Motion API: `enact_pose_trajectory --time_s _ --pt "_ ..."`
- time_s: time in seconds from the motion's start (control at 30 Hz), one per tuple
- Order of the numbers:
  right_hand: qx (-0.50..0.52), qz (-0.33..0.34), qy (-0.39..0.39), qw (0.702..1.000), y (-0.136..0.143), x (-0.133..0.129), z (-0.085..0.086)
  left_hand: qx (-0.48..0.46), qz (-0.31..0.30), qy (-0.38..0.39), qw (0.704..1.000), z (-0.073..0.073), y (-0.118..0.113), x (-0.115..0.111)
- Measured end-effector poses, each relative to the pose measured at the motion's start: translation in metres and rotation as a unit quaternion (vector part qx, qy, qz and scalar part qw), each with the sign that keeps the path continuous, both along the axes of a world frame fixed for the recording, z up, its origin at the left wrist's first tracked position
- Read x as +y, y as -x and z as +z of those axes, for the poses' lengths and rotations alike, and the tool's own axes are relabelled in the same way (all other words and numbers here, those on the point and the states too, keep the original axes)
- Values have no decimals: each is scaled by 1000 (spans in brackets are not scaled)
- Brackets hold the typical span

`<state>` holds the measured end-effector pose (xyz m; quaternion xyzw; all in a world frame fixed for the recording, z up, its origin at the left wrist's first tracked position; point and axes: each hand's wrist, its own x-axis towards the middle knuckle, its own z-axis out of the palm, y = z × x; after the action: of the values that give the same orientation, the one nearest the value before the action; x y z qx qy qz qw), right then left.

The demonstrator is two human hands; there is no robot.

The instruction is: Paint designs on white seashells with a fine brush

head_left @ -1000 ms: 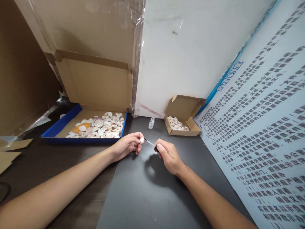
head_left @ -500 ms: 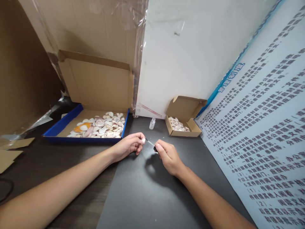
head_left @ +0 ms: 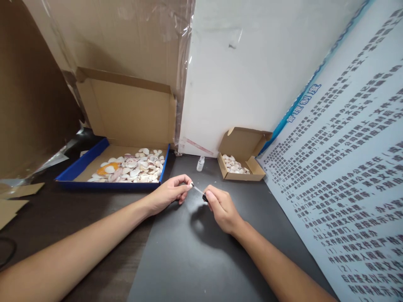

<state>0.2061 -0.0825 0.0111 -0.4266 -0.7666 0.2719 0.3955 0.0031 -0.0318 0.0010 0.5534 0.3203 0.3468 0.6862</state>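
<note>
Between thumb and fingers, my left hand pinches a small white shell above the dark table. My right hand is closed around the black cap of a thin brush. The brush's dark tip meets the shell, or is very close to it. Behind the hands stands a small clear glass bottle, upright and without a cap.
At the back left, an open blue-edged box holds many shells and an orange piece. A smaller open cardboard box with shells sits back right. A printed board rises on the right; cardboard scraps lie far left.
The brush tip has come to the shell in my left hand, where a small gap showed before. The shell has turned slightly.
</note>
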Motion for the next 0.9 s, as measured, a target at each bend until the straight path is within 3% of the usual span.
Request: enact_pose_trajectory --time_s 0.1,0.23,0.37,0.5,0.63,0.8,0.9 --pt "12 -20 -9 1000 0 0 -1 11 0 -7 1000 0 0 0" --pt "7 12 -8 1000 0 0 -1 22 -7 -18 1000 0 -1 -1" --pt "12 -23 -12 1000 0 1 -1 37 -7 -34 999 -1 -1 0" --pt "5 8 -11 1000 1 1 -1 40 -9 -40 998 -3 -1 1" --pt "4 -29 -12 999 1 2 -1 42 -10 -39 998 -2 -1 0" --pt "1 3 -9 1000 1 2 0 36 -13 -38 999 -2 0 1" --pt "5 -28 -3 1000 0 1 -1 39 -14 -34 999 -4 0 0"
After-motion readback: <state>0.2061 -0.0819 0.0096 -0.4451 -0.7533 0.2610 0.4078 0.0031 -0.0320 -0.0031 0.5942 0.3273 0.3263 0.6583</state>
